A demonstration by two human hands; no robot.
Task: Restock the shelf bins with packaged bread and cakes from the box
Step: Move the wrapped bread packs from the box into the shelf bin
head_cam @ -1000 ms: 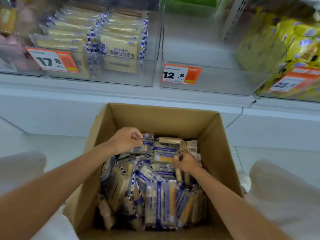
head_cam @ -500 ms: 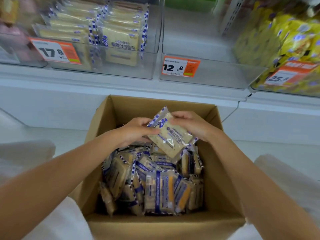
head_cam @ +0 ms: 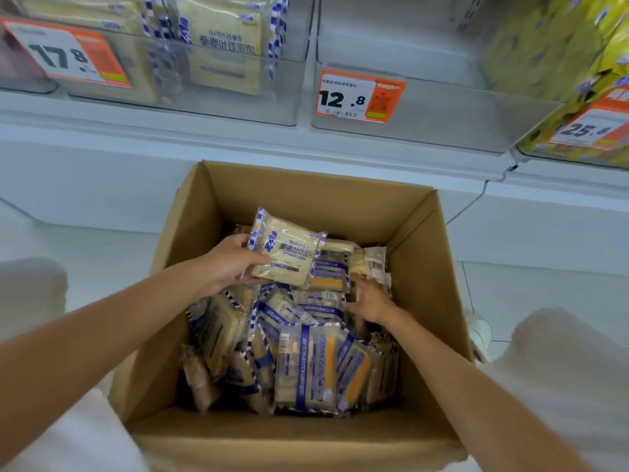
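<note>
The left hand [head_cam: 231, 264] holds one bread pack [head_cam: 289, 257] up over the box [head_cam: 306, 195]. The thumb lies on the printed face and the fingers [head_cam: 238, 239] are curled round the pack's left edge, so they are clamped on it. The right hand [head_cam: 369, 301] is down among the loose packs [head_cam: 306, 362] that fill the box, with its fingers against an orange-faced one. Whether they have closed on it cannot be told.

The pack looks light, since one hand carries it by an edge without it sagging much. It is probably soft too: sliced bread in thin film, which a hard squeeze would dent. The film looks glossy and is likely slick, and the crimped blue-checked ends give little to hold (they may also tear). The safer hold is probably the one in use, thumb and fingers across the two flat faces near an edge, with only enough pressure to stop it sliding. Two or three packs stacked flat could likely go up together if both hands support them from the sides.

Packs with the same print stand upright in the bin [head_cam: 221, 107] on the shelf above, behind the 17.8 tag [head_cam: 68, 56]. That bin looks like the place for this one, slid in face forward.
</note>
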